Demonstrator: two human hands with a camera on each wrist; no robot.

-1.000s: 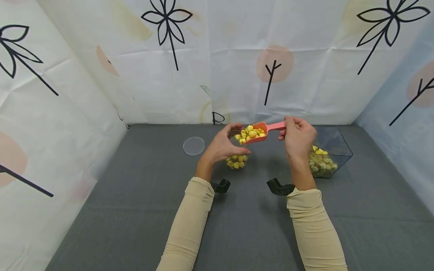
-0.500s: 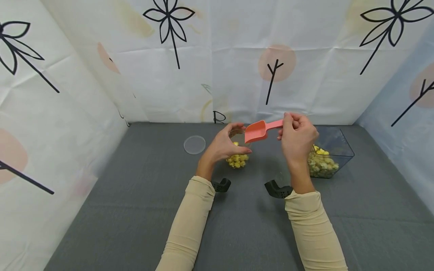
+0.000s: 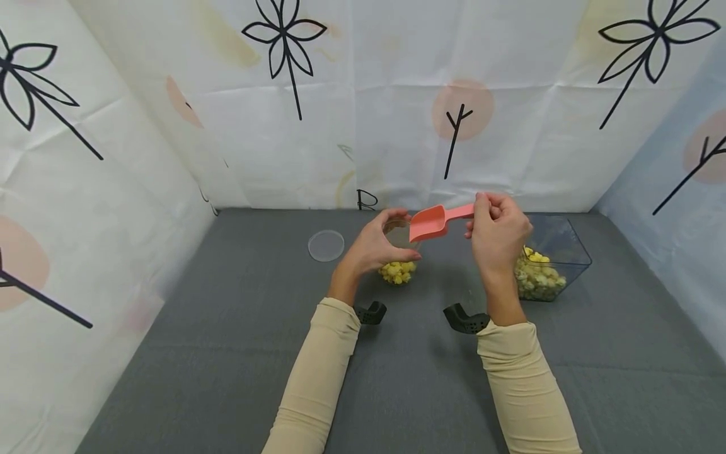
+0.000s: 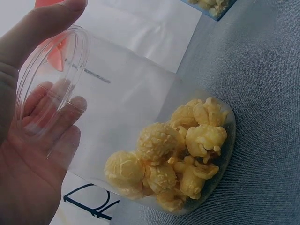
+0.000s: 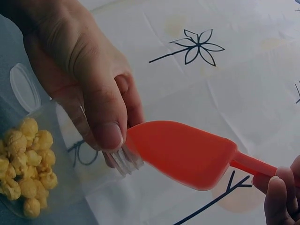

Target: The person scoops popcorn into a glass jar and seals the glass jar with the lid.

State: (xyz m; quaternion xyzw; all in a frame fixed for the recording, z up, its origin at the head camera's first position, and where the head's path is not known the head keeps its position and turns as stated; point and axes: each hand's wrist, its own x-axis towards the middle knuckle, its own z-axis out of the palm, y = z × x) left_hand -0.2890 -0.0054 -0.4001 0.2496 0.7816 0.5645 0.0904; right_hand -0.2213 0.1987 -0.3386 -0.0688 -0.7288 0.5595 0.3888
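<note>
At frame centre the jar (image 3: 398, 252), part-filled with popcorn (image 3: 397, 272), is gripped by the left hand (image 3: 371, 246) while the scoop (image 3: 433, 221) is pinched, mouth-down, by the right hand (image 3: 498, 232); the scoop mouth is best kept inside the rim.

scoop (image 3: 432, 222) over jar (image 3: 399, 252), lid (image 3: 326, 245) well apart

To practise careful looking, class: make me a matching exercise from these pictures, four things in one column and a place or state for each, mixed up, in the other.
Things:
1. scoop
2. clear jar
3. round lid
4. square bin

Places or states:
A. lies flat on the grey cloth, left of both hands
B. gripped by the left hand, popcorn at its bottom
C. stands behind the right hand, holds popcorn
D. tipped at the jar's mouth, handle pinched by the right hand

Pairs: 1-D, 2-B, 3-A, 4-C
</note>
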